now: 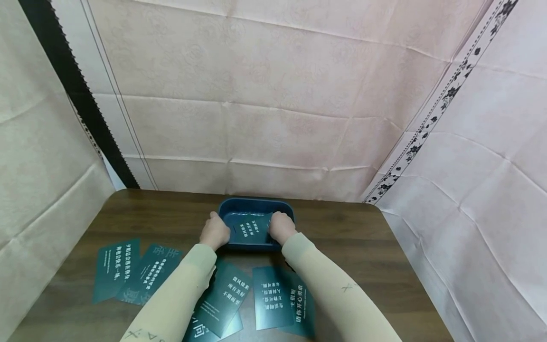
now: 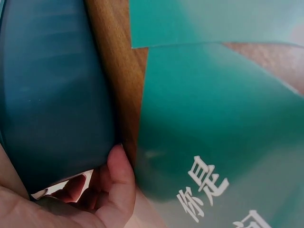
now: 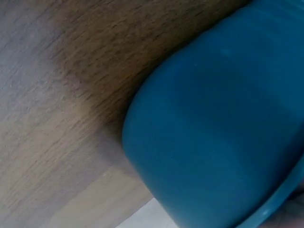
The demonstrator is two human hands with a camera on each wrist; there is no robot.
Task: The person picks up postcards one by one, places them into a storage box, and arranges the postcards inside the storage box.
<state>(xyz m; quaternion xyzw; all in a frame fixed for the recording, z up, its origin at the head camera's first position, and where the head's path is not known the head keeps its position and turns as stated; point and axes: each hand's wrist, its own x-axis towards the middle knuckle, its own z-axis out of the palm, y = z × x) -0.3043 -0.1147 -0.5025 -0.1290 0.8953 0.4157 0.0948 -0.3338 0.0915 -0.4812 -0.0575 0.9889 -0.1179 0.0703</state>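
A dark blue rectangular tray (image 1: 252, 247) stands near the table's far edge, with a teal card (image 1: 249, 229) with white characters lying in it. My left hand (image 1: 215, 231) grips the tray's left end. In the left wrist view its fingers (image 2: 121, 178) curl at the bottom corner of the tray (image 2: 52, 95). At the right end, my right hand (image 1: 282, 228) holds the tray by its rim. The right wrist view shows the rounded side of the tray (image 3: 213, 109) close against the wood, with only a sliver of the hand (image 3: 289, 213) at the lower right.
Two overlapping teal cards (image 1: 110, 271) lie left of my left forearm. Between the forearms are more cards, among them a slanted one (image 1: 224, 297) and an upright one (image 1: 273, 301). The wooden table (image 1: 363, 266) ends at a hanging pale cloth (image 1: 256, 142).
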